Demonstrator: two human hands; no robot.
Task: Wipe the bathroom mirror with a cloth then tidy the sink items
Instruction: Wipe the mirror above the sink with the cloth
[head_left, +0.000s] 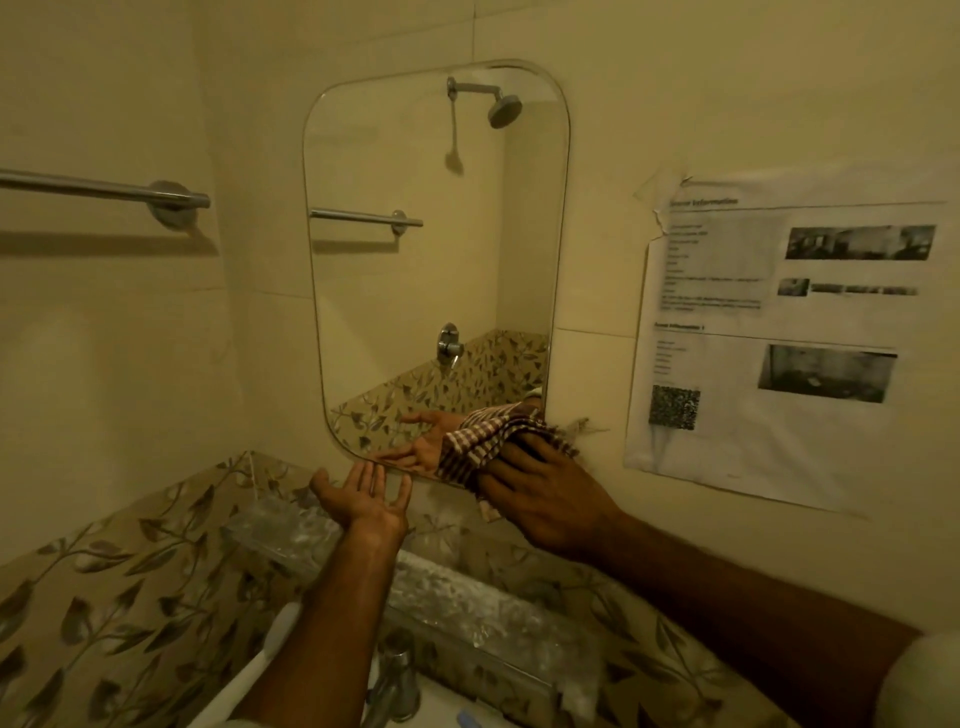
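My right hand presses a checked brown-and-white cloth flat against the mirror, at the mirror's lower right corner. My fingers are spread over the bunched fabric rather than closed around it, and a loose end hangs below the mirror's bottom edge, under my palm. A few frayed threads of the cloth stick out past the mirror's right edge onto the tile.

My left hand is empty, palm up and fingers loosely spread, just below the mirror's bottom edge and to the left of the cloth. Its reflection shows in the glass right above it.

Below the mirror runs a clear shelf fixed to the leaf-patterned tile band. Further below the mirror, at the bottom of the view, is a chrome tap and the white rim of the sink; what lies on that rim is too blurred for me to name.

To the left of the mirror a chrome towel bar is mounted on the wall. To the right of the mirror a printed sheet is taped to the tile, with grey photos and a QR-style code; its heading looks like it ends in "Information", but the rest of the text is too blurred to read.
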